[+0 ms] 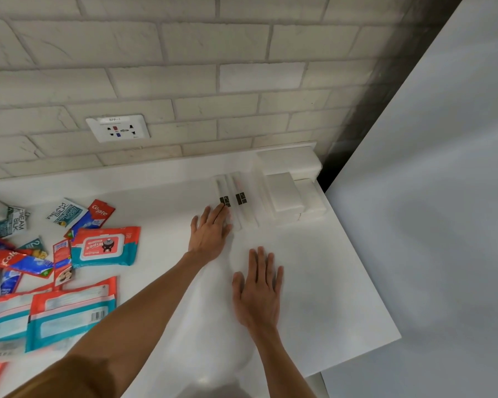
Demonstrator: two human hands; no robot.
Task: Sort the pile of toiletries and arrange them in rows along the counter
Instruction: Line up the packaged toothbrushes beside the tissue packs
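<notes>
By the white counter's (328,268) back right corner, the left hand (210,231) lies flat. Its straight fingers touch the clear slim dark-labelled packet (224,201), just ahead, whose long axis runs from wall to front edge. The right hand (259,285) rests flat and empty nearer the front edge.

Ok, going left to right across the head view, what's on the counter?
Cream Silk sachets → wipes pack → left hand → two clear packets with black labels → white boxes. Right hand left out: it overlaps the packets and boxes.
</notes>
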